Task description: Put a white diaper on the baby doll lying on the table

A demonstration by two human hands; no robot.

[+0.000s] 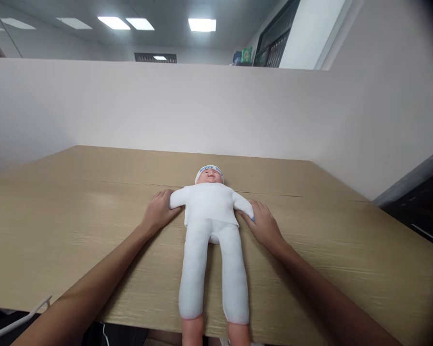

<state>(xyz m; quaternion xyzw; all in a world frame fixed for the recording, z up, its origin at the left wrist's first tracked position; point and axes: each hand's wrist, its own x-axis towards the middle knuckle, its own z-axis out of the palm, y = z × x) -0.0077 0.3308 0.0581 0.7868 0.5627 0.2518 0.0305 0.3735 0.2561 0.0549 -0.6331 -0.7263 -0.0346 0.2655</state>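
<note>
A baby doll (212, 202) lies on its back on the wooden table, its head toward the far side and its feet hanging past the near edge. White long-sleeved top and white trousers cover it, and a white cap (205, 169) with blue lettering is on its head. Both of the doll's arms are spread out sideways. My left hand (160, 210) is closed around the sleeve end on the left. On the opposite side, my right hand (262, 222) grips the other sleeve end, where a bit of blue shows. The doll's hands are hidden.
The wooden table (94, 226) runs back to a low white partition (202, 105). A white cable (25, 319) crosses the near left edge. Something dark (418, 197) stands beyond the right edge.
</note>
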